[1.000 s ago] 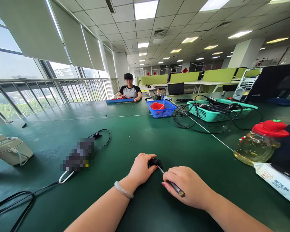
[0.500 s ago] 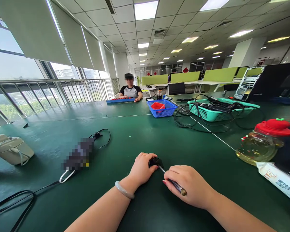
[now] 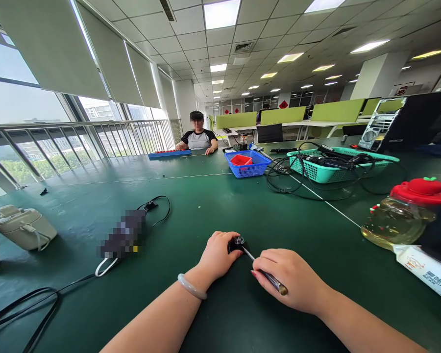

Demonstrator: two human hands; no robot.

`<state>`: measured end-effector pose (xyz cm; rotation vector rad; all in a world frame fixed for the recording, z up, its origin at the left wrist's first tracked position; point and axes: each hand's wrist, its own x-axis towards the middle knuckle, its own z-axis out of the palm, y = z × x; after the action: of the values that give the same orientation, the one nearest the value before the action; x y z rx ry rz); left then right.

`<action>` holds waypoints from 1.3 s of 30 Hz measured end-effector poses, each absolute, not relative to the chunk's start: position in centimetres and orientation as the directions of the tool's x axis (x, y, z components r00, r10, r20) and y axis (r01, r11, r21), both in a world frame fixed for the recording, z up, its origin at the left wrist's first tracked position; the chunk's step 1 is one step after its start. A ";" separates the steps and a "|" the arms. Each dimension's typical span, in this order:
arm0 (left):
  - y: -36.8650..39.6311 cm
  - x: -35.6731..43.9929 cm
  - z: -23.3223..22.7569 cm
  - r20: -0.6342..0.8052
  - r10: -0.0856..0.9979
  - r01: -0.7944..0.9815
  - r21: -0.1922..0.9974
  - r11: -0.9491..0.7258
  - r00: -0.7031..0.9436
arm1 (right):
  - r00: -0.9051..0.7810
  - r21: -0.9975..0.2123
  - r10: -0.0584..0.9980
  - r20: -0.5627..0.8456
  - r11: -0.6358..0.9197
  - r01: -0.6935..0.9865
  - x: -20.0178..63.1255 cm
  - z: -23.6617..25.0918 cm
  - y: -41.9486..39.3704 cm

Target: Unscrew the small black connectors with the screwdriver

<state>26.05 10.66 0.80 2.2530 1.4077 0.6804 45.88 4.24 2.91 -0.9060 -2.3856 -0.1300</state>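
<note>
Green table (image 3: 213, 206), open office; small black part (image 3: 236, 243) is pinned near the table's near edge by the left hand (image 3: 217, 256), a slim tool (image 3: 266, 274) is gripped in the right hand (image 3: 290, 279), tip touching the part

Small part (image 3: 237, 243) between both hands, bottle (image 3: 404, 219) right, pouch (image 3: 25, 228) left
</note>
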 end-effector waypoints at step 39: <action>10.6 26.0 0.7 0.202 0.905 0.687 0.596 -0.416 0.374 | -0.549 -0.176 0.622 0.558 0.735 0.654 46.3 2.5 4.6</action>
<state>25.97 10.58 0.69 2.2250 1.3798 0.7150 46.31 4.63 2.49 -0.9600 -2.3283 -0.0691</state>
